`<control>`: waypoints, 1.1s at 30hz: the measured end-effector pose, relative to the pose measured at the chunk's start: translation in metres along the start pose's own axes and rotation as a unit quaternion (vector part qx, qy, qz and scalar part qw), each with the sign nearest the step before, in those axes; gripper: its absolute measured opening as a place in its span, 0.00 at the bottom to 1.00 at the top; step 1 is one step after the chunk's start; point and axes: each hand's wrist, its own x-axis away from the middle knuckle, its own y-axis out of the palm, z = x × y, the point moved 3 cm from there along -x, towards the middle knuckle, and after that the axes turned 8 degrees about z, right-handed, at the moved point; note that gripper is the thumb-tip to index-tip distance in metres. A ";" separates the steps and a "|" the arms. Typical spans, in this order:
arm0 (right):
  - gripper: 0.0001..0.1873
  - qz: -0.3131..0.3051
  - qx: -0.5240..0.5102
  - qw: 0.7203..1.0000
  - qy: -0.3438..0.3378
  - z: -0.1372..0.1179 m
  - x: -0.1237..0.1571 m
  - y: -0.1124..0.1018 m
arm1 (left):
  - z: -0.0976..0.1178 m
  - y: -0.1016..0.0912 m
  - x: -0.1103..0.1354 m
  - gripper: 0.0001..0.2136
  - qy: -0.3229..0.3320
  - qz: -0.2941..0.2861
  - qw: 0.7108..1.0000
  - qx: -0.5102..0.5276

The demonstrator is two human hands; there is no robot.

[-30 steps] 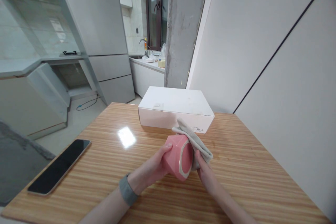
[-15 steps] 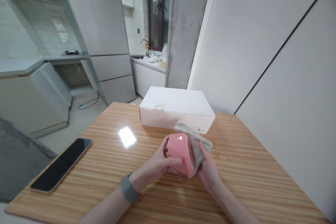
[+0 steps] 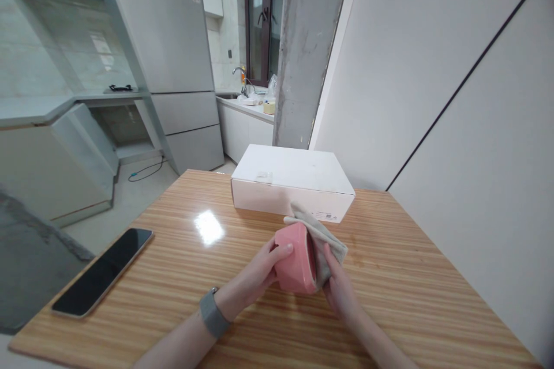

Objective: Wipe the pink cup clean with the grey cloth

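Note:
A pink faceted cup lies on its side just above the wooden table, its mouth turned to the right. My left hand grips its base and side; a grey band is on that wrist. My right hand presses a beige-grey cloth against the cup's mouth, and the cloth covers the opening and drapes over the fingers.
A white cardboard box lies just behind the cup. A black phone rests near the table's left edge. A white wall runs along the right. Beyond the table are a grey fridge, a concrete pillar and a kitchen counter.
The cup has been rotated in my left hand, its rim turning away from me toward the cloth. The cloth has shifted round the mouth. The box and the phone stay put.

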 end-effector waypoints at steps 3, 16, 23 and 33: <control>0.25 -0.019 0.011 0.999 -0.024 0.001 -0.001 -0.007 | -0.006 -0.004 0.000 0.27 -0.083 -0.016 0.996 0.032; 0.22 0.006 -0.021 1.000 -0.006 -0.016 -0.003 0.003 | 0.002 0.004 0.005 0.32 -0.037 -0.092 0.995 -0.022; 0.25 0.021 -0.052 0.998 0.036 -0.021 0.008 0.011 | -0.002 0.000 -0.001 0.33 0.008 -0.055 0.998 -0.036; 0.27 0.013 -0.037 0.998 0.042 -0.011 0.010 0.009 | -0.004 -0.001 -0.002 0.31 -0.007 -0.013 1.000 -0.018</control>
